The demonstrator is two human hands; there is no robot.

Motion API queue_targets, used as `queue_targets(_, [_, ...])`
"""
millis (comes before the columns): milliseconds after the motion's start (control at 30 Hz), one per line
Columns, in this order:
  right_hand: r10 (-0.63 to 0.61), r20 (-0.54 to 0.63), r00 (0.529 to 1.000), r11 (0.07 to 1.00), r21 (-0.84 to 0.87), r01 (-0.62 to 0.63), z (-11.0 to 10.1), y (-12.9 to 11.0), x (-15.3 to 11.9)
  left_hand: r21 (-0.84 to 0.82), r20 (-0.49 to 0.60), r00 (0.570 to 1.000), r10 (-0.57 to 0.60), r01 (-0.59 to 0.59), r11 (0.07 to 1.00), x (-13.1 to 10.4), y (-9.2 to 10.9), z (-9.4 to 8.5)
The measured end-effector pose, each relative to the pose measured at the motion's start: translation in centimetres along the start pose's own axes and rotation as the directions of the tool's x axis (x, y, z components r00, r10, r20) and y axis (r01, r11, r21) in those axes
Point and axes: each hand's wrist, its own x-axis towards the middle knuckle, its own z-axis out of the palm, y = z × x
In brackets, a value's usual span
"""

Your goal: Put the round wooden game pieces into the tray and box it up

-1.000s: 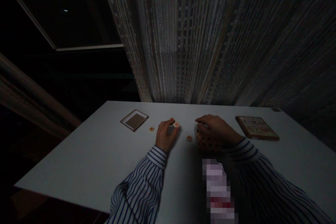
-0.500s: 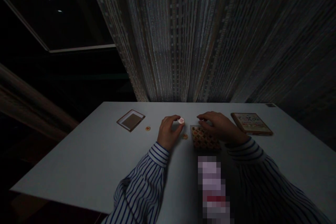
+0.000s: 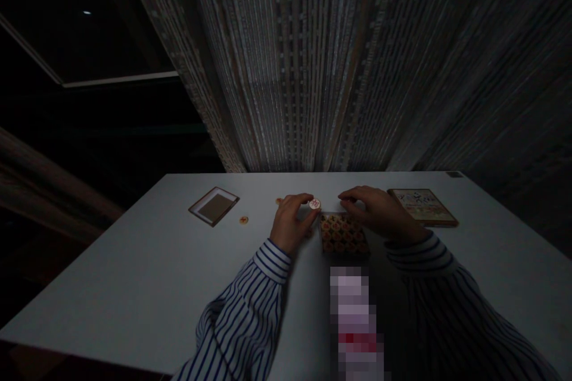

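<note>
My left hand (image 3: 289, 223) pinches a round Chinese chess piece (image 3: 314, 204) between thumb and fingertips, its pale face with a red character turned toward me. Just right of it is an open box (image 3: 344, 235) filled with rows of similar chess pieces. Above the box's far right corner hovers my right hand (image 3: 378, 211), thumb and forefinger apart, with nothing visible between them. One loose piece (image 3: 243, 220) lies on the table to the left. Another piece (image 3: 278, 200) is behind my left hand, and a third (image 3: 308, 233) is partly hidden below it.
A shallow framed lid or tray (image 3: 214, 207) lies at the left of the white table (image 3: 147, 274). On the right is a flat box with a printed picture (image 3: 422, 207). A small dark item (image 3: 454, 174) sits at the far right corner. A curtain (image 3: 295, 71) hangs behind.
The view has shifted a little to the right. My left hand with the chess piece has moved slightly right, nearer my right hand, uncovering a loose piece behind it.
</note>
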Motion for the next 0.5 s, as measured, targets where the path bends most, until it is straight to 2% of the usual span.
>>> queue_targets(500, [0.093,0.018,0.996,0.991,0.099,-0.094,-0.3,0.7,1.1,0.020,0.073,0.997,0.036,-0.037,0.999,2.1,0.0,1.8])
